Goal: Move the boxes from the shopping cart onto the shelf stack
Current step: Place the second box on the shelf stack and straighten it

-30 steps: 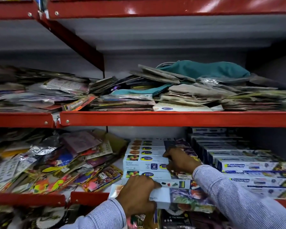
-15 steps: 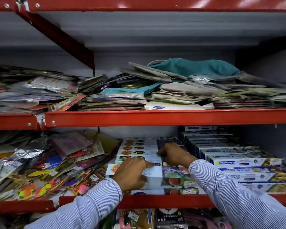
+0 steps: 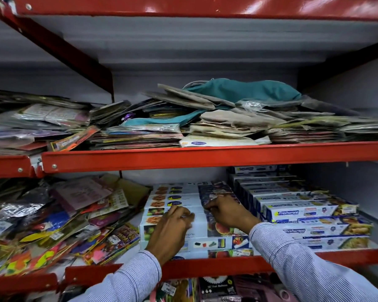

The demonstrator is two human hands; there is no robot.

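Observation:
A long white box (image 3: 200, 226) printed with fruit pictures lies on top of a stack of similar white boxes (image 3: 177, 194) on the lower red shelf (image 3: 205, 268). My left hand (image 3: 171, 228) lies over the box's left half, fingers curled on its top rear edge. My right hand (image 3: 228, 212) grips the top of its right half with bent fingers. Both striped sleeves reach in over the shelf lip. The shopping cart is out of view.
Blue-and-white Freshwrapp boxes (image 3: 303, 213) are stacked in rows right of the white stack. Loose colourful packets (image 3: 59, 223) pile up on the left. The upper shelf (image 3: 205, 156) holds flat packets and a teal cloth bag (image 3: 242, 90). More goods hang below the shelf.
The box has risen from below the shelf's front edge and gone back onto the stack, with both hands moving inward along with it.

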